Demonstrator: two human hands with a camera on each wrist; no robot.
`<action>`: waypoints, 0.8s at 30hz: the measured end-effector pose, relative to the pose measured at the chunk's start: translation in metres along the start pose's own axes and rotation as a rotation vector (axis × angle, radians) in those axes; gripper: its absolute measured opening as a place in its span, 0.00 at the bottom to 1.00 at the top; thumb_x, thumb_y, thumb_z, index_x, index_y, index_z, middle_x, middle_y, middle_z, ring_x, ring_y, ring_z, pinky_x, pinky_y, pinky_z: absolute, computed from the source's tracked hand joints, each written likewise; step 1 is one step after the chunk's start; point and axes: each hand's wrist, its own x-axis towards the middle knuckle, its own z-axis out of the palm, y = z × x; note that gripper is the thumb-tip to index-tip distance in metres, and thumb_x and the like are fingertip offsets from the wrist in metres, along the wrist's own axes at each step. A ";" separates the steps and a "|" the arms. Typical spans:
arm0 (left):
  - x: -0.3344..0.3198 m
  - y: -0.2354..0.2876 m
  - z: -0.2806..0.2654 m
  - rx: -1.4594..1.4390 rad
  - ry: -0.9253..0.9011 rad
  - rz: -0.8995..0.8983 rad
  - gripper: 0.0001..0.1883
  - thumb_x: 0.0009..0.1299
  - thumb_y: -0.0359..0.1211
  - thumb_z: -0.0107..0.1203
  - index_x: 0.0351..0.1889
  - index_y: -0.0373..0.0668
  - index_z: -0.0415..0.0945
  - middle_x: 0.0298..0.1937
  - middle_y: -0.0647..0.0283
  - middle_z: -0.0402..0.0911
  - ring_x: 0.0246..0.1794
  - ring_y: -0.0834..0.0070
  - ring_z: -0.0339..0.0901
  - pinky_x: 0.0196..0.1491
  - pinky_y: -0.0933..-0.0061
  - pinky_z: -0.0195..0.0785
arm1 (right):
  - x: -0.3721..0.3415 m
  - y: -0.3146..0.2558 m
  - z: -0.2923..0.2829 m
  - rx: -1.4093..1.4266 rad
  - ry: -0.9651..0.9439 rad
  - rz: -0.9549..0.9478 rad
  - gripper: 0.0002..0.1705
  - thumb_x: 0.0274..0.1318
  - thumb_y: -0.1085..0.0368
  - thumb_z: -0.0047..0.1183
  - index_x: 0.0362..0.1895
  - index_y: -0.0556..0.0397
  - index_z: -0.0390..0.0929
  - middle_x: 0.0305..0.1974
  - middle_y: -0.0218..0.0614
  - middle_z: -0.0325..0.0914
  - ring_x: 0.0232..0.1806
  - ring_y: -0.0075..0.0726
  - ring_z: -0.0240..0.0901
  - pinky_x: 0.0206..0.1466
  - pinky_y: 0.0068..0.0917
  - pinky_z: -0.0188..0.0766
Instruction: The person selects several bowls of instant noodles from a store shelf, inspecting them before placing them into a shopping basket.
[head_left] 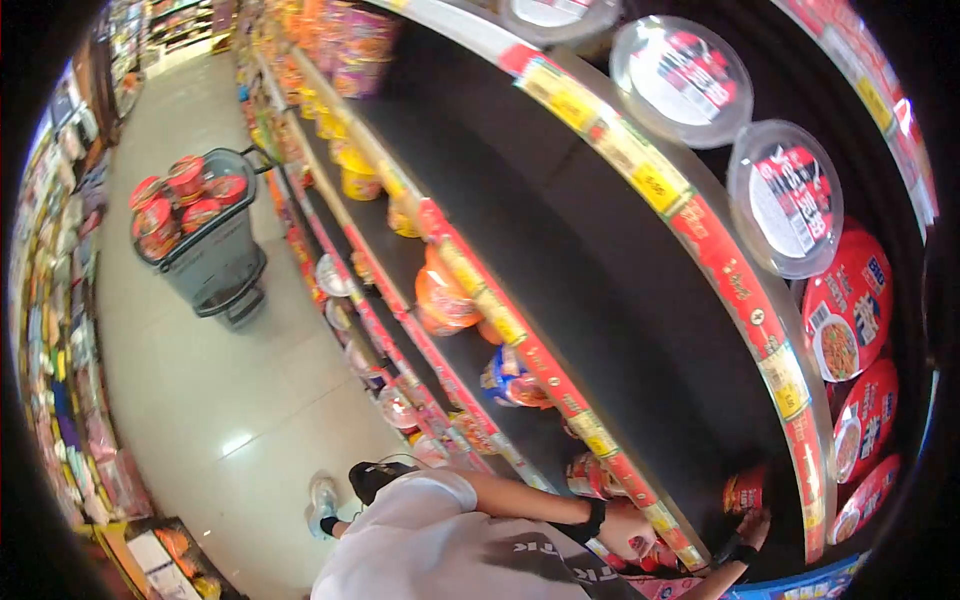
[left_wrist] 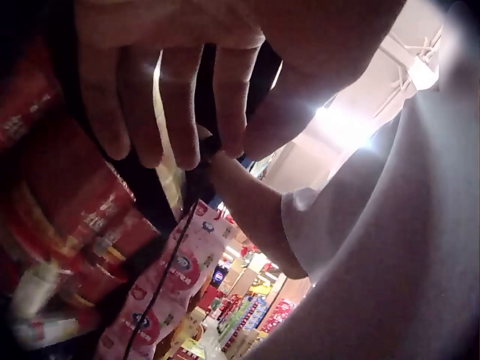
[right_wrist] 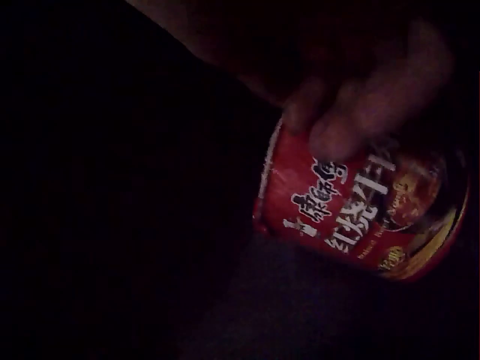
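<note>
Deep in the dark shelf, my right hand [head_left: 752, 528] grips a red instant noodle cup [right_wrist: 360, 202]. In the right wrist view its fingers lie over the side of the cup, which is tilted. My left hand [head_left: 628, 530] is at the shelf's front edge, one level below. The left wrist view shows its fingers [left_wrist: 180, 112] loosely extended and apart, with nothing held between them. Red noodle cups [left_wrist: 82, 187] stand close beside that hand, partly in shadow.
Price-tag rails [head_left: 560, 400] run along the shelf fronts. Large noodle bowls [head_left: 790, 200] line the shelf on the right. In the aisle stands a grey shopping basket [head_left: 215, 260] holding several red noodle cups [head_left: 185, 180]. Packed shelves [head_left: 60, 330] border the far left.
</note>
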 end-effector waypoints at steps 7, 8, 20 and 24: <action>-0.083 0.029 0.010 -0.072 -0.007 -0.176 0.09 0.55 0.34 0.57 0.31 0.41 0.79 0.30 0.60 0.81 0.34 0.66 0.78 0.37 0.68 0.69 | 0.031 0.046 -0.045 0.245 0.186 -0.117 0.18 0.64 0.50 0.42 0.41 0.50 0.74 0.40 0.29 0.73 0.39 0.28 0.68 0.42 0.25 0.67; -0.099 0.039 0.008 -0.067 0.003 -0.215 0.09 0.55 0.34 0.57 0.32 0.41 0.79 0.30 0.60 0.80 0.33 0.66 0.78 0.37 0.68 0.69 | 0.017 0.044 -0.029 0.294 0.276 -0.190 0.17 0.64 0.52 0.44 0.42 0.51 0.74 0.42 0.30 0.73 0.40 0.28 0.68 0.43 0.25 0.68; -0.294 0.182 0.018 -0.102 0.078 -0.688 0.11 0.65 0.34 0.56 0.40 0.38 0.78 0.35 0.61 0.82 0.36 0.74 0.79 0.41 0.70 0.72 | -0.286 0.106 0.212 -0.013 0.364 -0.669 0.14 0.62 0.60 0.49 0.46 0.56 0.73 0.33 0.30 0.66 0.39 0.27 0.63 0.50 0.29 0.66; -0.334 0.195 0.019 -0.189 0.140 -0.737 0.14 0.69 0.39 0.54 0.45 0.39 0.76 0.39 0.63 0.81 0.42 0.74 0.78 0.46 0.71 0.71 | -0.340 0.175 0.236 0.650 0.172 -0.295 0.16 0.59 0.57 0.51 0.45 0.55 0.73 0.34 0.31 0.68 0.39 0.29 0.65 0.49 0.30 0.68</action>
